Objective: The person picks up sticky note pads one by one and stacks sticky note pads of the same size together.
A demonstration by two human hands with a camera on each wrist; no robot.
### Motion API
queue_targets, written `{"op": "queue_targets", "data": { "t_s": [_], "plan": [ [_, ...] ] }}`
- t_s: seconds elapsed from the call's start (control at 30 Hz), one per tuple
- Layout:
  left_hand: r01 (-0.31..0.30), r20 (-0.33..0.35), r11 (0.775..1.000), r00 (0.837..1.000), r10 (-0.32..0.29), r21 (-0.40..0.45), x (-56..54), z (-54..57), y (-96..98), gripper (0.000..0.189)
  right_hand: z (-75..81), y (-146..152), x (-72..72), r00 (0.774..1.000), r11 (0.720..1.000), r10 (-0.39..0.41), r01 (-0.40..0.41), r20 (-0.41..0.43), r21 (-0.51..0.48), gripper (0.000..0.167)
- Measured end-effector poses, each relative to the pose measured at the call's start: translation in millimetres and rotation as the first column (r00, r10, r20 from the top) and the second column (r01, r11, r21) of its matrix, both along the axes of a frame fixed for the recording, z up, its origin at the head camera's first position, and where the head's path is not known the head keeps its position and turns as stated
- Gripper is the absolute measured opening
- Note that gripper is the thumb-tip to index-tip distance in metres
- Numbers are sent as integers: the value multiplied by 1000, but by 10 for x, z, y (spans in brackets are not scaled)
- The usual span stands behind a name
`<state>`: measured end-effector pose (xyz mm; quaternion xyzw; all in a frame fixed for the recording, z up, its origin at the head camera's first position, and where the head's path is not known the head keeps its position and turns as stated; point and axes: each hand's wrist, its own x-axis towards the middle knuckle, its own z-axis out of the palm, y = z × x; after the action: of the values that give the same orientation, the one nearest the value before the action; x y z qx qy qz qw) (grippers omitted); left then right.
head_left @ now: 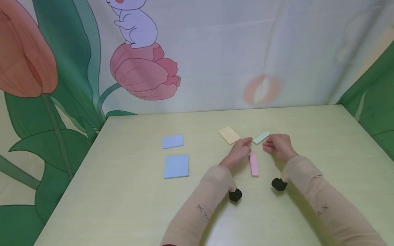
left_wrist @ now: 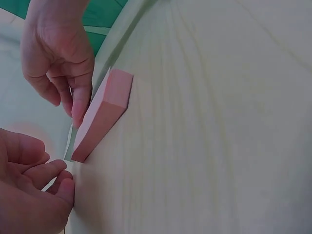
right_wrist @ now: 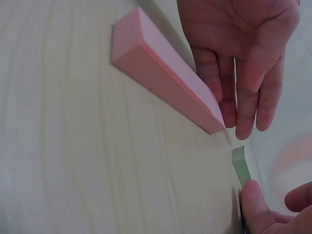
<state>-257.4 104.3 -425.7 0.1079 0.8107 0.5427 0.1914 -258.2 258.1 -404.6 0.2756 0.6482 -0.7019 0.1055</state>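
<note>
A narrow pink sticky-note pad (head_left: pixel 253 165) lies on the table between my forearms. Beyond it is a narrow green pad (head_left: pixel 261 137), set at a slant. My left hand (head_left: pixel 238 153) is just left of the green pad, beside a yellow pad (head_left: pixel 229 135); its fingers look fairly straight in the right wrist view and hold nothing visible. My right hand (head_left: pixel 279 146) is at the green pad's right end, fingers loosely bent. In the right wrist view its thumb (right_wrist: pixel 254 197) overlaps the green pad (right_wrist: pixel 241 163), with the forefinger apart; contact is unclear.
Two blue pads, a smaller one (head_left: pixel 173 141) behind a larger square one (head_left: pixel 176 166), lie on the left of the table (head_left: pixel 107 201). A printed curtain (head_left: pixel 209 61) hangs along the back edge. Black wrist cameras (head_left: pixel 235 195) sit under both wrists.
</note>
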Motion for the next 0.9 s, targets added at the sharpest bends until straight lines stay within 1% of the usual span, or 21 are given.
{"op": "queue_targets", "data": {
  "t_s": [0.07,0.1,0.23,0.33,0.47,0.53,0.67,0.77,0.9],
  "plan": [
    [10,1,1000,1000,-10,-6,-13,-2,3,50,-10,-2,-14,1000,1000,-11,11,4,-5,25],
    [16,2,1000,1000,-16,-9,-19,-1,5,50,-17,0,-24,1000,1000,-14,14,8,-2,25],
    [18,6,1000,1000,-18,-17,-37,5,21,51,-36,2,-49,1000,1000,-14,14,28,13,35],
    [18,4,999,1000,-18,-28,-46,5,33,51,-44,5,-55,999,1000,-7,6,33,21,36],
    [16,-14,999,1000,-16,-40,-57,1,49,51,-52,18,-56,1000,1000,16,-17,27,25,28],
    [17,-24,999,1000,-18,-46,-60,-2,55,50,-51,23,-57,999,999,26,-27,23,25,27],
    [21,-33,998,999,-24,-60,-61,-12,70,50,-34,24,-52,999,999,46,-47,22,28,34],
    [17,-22,997,1000,-18,-69,-52,-11,81,48,-23,31,-53,997,996,73,-74,29,39,40],
    [12,-14,996,1000,-13,-88,-43,-3,85,47,-7,41,-57,992,991,116,-118,42,61,42]
  ]
}}
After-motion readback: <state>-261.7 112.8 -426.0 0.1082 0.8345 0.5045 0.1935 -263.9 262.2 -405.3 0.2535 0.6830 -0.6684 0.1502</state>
